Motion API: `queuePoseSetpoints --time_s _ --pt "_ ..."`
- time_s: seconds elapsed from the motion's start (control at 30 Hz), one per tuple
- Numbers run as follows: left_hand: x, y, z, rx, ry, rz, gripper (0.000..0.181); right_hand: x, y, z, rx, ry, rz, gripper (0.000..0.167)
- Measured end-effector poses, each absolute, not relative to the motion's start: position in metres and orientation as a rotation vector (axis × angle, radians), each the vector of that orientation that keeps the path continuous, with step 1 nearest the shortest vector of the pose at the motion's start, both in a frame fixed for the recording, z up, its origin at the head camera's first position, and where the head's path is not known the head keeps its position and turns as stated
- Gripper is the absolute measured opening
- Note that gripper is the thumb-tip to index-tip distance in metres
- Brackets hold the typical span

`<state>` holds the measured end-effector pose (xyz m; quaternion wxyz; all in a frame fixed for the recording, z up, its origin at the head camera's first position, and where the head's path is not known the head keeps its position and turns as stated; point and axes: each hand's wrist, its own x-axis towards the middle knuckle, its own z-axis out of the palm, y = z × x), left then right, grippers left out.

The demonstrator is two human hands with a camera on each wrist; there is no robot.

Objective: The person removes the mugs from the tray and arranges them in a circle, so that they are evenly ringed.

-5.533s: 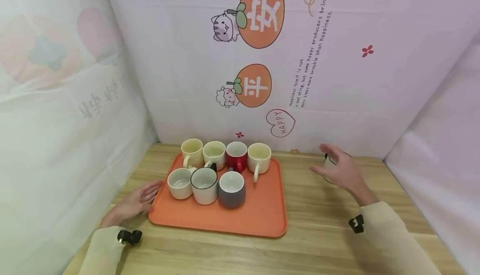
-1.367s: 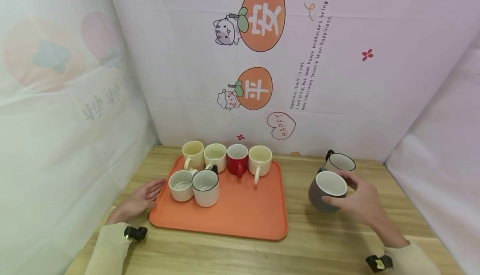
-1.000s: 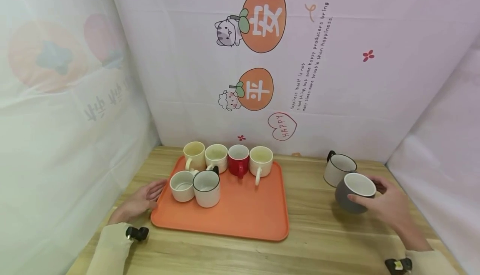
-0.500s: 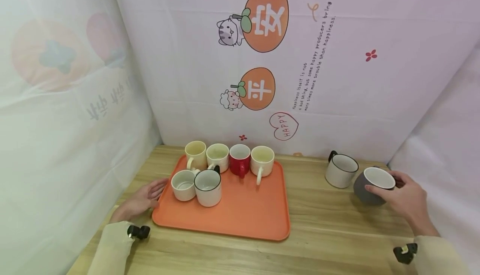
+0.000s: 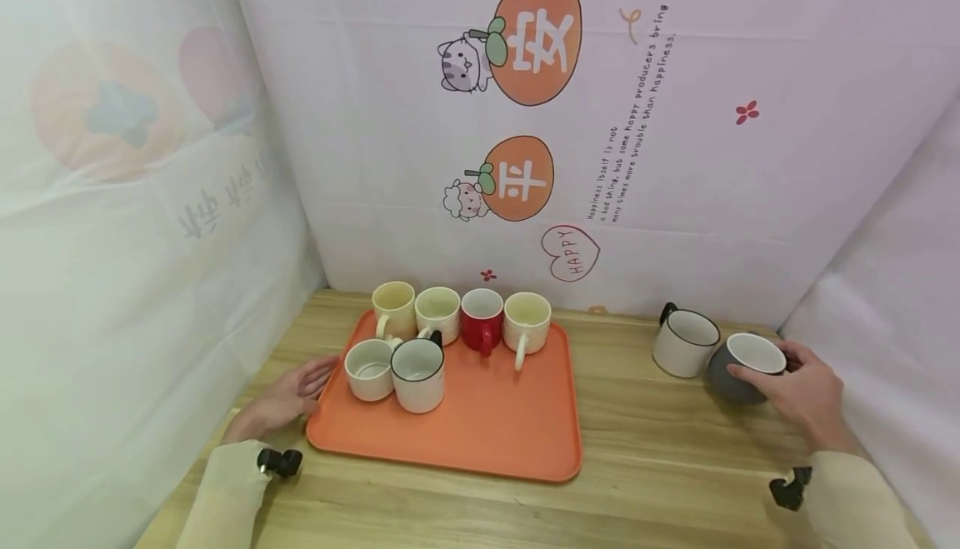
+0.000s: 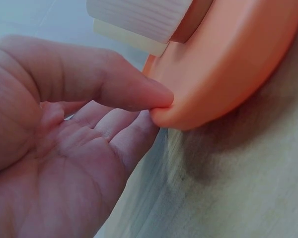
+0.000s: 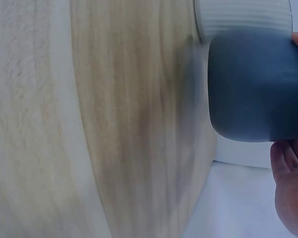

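My right hand (image 5: 812, 395) grips a grey mug (image 5: 731, 381) with a white inside, thumb on the near side, fingers around the far side. In the right wrist view the grey mug (image 7: 256, 84) seems slightly above the wood; contact is unclear. Just left of it stands a white mug (image 5: 681, 345) with black rim and handle. My left hand (image 5: 283, 399) pinches the left edge of the orange tray (image 5: 510, 432); in the left wrist view the thumb (image 6: 139, 91) presses the rim from above, fingers partly beneath it.
On the tray's back row stand a yellow mug (image 5: 395, 316), a pale mug (image 5: 438, 316), a red mug (image 5: 482, 324) and a cream mug (image 5: 527, 324). In front are a small white mug (image 5: 369, 372) and a black-rimmed mug (image 5: 418, 382). Printed cloth (image 5: 675, 157) walls the wooden table.
The right hand left the black-rimmed mug at right, took the grey mug off the tray and carried it right, beside that mug. The left hand keeps its place on the tray.
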<state>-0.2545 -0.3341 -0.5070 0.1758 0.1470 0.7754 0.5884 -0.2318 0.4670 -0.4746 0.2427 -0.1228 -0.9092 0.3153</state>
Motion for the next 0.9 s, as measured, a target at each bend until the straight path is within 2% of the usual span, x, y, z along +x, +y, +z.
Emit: queuePoseSetpoints --time_s 0.53,0.9 --pt "-0.256 -0.33 -0.507 0.429 2.19 1.651 0.098 -0.229 0.472 -0.493 -0.354 -2.501 0.94 0.07" --pt "-0.255 -0.334 -0.506 0.428 2.19 1.664 0.098 -0.23 0.466 -0.468 -0.25 -2.665 0.824 0.088"
